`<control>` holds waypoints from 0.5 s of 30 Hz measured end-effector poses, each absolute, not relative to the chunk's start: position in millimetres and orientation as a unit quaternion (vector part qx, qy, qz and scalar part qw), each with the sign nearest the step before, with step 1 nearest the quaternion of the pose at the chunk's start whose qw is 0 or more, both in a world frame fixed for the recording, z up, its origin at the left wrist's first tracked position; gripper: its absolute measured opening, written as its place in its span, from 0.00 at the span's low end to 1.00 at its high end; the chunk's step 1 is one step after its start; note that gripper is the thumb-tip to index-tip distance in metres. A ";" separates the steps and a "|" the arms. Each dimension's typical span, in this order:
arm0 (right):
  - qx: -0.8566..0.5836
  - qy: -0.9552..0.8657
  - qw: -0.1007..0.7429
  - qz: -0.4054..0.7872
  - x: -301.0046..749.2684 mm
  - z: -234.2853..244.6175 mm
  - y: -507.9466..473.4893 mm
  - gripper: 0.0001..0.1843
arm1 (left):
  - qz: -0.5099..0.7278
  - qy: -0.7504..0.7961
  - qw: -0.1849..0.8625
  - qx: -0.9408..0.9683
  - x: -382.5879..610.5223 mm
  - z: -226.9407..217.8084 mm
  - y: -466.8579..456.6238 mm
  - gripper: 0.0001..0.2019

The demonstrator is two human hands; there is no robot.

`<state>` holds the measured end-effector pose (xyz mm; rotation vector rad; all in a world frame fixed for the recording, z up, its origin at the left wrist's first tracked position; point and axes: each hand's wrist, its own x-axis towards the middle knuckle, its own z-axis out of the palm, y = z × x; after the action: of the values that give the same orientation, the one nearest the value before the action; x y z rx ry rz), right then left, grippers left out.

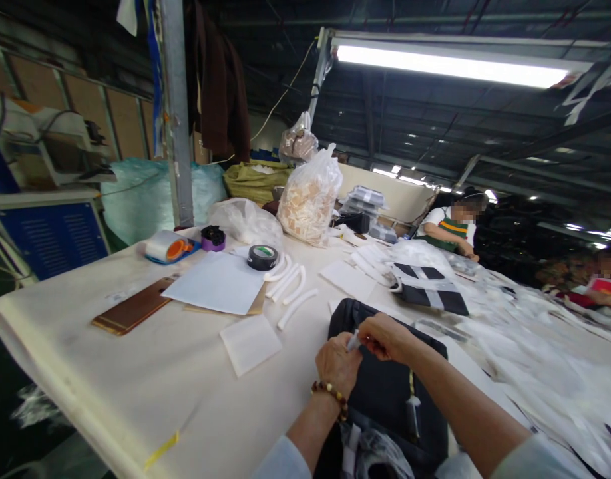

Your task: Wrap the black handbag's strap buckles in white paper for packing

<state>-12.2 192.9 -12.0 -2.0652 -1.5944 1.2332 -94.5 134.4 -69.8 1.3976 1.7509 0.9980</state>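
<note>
My left hand (337, 363) and my right hand (385, 336) meet above a black fabric piece (385, 386) lying on the white table (136, 379). Both are closed in a pinch on a small white item (354, 341) held between them. A beaded bracelet (330, 395) circles my left wrist. The black fabric runs from the hands down toward my body, with a small white tag (413, 402) on it.
Around me lie white paper sheets (216, 283), a brown board (133, 306), black tape roll (262, 257), white curved strips (290, 286), a tape dispenser (166, 247), a full plastic bag (310, 196) and white plastic piles (535, 359) at right. Two people sit at the far right.
</note>
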 end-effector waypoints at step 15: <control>-0.693 -0.602 0.173 0.357 0.6 -26.0 172.7 0.06 | 0.502 0.589 0.568 0.280 -89.2 -70.0 139.0 0.08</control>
<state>0.6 172.7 -26.0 -1.9655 -1.7071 1.0117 -89.2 139.0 -70.0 0.6579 1.3845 1.1789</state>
